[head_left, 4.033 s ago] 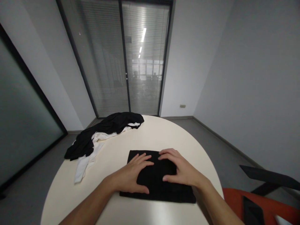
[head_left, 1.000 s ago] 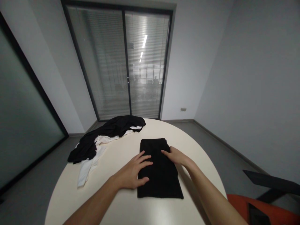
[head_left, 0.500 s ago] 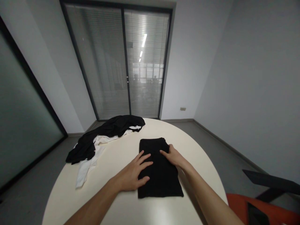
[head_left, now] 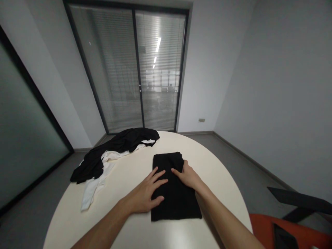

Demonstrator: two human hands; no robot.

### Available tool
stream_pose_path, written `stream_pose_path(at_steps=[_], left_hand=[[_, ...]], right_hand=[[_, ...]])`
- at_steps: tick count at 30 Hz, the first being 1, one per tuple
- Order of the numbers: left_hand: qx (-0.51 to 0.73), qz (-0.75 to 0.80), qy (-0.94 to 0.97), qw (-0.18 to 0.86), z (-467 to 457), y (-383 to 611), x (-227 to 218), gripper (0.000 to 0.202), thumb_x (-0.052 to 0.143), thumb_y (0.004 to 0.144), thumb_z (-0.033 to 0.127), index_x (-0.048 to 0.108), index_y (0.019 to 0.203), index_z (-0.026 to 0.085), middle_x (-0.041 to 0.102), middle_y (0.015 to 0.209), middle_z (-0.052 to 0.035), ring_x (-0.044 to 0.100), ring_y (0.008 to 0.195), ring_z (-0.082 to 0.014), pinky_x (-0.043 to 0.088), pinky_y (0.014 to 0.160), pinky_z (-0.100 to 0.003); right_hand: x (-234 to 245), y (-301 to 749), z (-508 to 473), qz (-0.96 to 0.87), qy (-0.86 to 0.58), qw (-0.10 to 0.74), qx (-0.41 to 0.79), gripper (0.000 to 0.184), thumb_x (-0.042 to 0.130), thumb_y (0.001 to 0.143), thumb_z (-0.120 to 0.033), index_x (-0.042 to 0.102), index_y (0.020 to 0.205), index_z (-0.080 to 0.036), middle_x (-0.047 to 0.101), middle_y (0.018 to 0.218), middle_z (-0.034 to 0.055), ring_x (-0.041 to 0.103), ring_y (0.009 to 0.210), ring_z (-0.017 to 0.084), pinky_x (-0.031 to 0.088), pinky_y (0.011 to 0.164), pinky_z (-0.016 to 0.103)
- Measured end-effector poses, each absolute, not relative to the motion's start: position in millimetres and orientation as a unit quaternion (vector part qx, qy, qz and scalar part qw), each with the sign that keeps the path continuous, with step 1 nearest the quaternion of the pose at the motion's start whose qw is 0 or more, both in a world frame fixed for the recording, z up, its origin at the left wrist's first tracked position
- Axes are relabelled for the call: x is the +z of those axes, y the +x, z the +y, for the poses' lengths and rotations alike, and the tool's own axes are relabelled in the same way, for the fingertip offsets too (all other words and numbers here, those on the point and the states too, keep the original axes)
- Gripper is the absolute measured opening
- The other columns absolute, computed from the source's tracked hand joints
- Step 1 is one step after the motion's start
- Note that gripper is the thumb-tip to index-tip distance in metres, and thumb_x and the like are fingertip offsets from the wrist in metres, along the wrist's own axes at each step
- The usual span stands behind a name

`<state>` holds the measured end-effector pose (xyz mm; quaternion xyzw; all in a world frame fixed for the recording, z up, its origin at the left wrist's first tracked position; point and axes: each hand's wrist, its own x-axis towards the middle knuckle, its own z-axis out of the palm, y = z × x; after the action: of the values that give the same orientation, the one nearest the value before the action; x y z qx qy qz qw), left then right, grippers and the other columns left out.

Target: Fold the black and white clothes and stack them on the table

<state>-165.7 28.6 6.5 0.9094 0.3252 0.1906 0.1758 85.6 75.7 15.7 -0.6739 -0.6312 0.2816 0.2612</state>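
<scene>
A black garment (head_left: 175,204), folded into a flat rectangle, lies in front of me; its exact kind does not show. My left hand (head_left: 149,192) rests flat on its left side, fingers spread over the cloth. At the upper right edge, my right hand (head_left: 188,175) pinches the cloth, with the thumb on top and the other fingers curled around the side, partly hidden. Around its grip the right edge is slightly bunched inward.
The garment lies on a round cream table (head_left: 135,173). A loose heap of black clothing (head_left: 121,141) and white clothing (head_left: 89,193) spreads along the far left rim. An orange chair (head_left: 261,224) with a black armrest stands at the right.
My right hand has moved slightly left, its thumb further onto the cloth, and the right edge is drawn inward. My left hand keeps its place on the garment. The view has shifted a little.
</scene>
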Motion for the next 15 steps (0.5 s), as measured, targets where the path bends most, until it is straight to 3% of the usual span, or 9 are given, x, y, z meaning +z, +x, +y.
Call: stream_pose_path(at_steps=[2, 4, 9, 15], left_hand=[[0.192, 0.330, 0.907, 0.178, 28.5, -164.9, 4.8, 0.059, 0.056, 0.097, 0.038, 0.039, 0.153, 0.031, 0.018, 0.168, -0.0032, 0.005, 0.155, -0.0323, 0.022, 0.123, -0.059], [0.191, 0.340, 0.903, 0.179, 28.8, -164.6, 2.6, 0.057, 0.051, 0.100, 0.041, 0.036, 0.155, 0.032, 0.013, 0.169, -0.0027, 0.004, 0.155, -0.0317, 0.021, 0.123, -0.058], [0.181, 0.376, 0.892, 0.172, 31.9, -167.2, -1.6, 0.057, 0.038, 0.105, 0.047, 0.026, 0.158, 0.032, 0.015, 0.168, -0.0028, 0.008, 0.155, -0.0288, 0.022, 0.124, -0.056], [0.160, 0.413, 0.883, 0.153, 36.7, -170.3, -7.5, 0.056, 0.034, 0.105, 0.049, 0.032, 0.157, 0.026, 0.023, 0.166, -0.0058, 0.016, 0.154, -0.0276, 0.025, 0.124, -0.053]], right_hand=[[11.2, 86.0, 79.5, -0.630, -0.656, 0.291, 0.296, 0.047, 0.067, 0.086, -0.038, 0.046, 0.122, -0.016, 0.071, 0.111, 0.0146, 0.069, 0.100, 0.027, 0.050, 0.084, 0.036], [6.1, 89.8, 85.7, -0.625, -0.635, 0.328, 0.314, 0.046, 0.069, 0.085, -0.032, 0.046, 0.122, -0.017, 0.071, 0.109, 0.0107, 0.068, 0.100, 0.024, 0.050, 0.084, 0.033], [-2.3, 117.1, 114.6, -0.617, -0.650, 0.335, 0.291, 0.058, 0.076, 0.080, -0.039, 0.049, 0.127, -0.016, 0.070, 0.093, 0.0045, 0.067, 0.084, 0.022, 0.050, 0.072, 0.031], [7.7, 163.0, 170.5, -0.625, -0.677, 0.301, 0.247, 0.066, 0.085, 0.069, -0.041, 0.060, 0.123, -0.013, 0.073, 0.102, 0.0097, 0.069, 0.093, 0.025, 0.052, 0.081, 0.033]])
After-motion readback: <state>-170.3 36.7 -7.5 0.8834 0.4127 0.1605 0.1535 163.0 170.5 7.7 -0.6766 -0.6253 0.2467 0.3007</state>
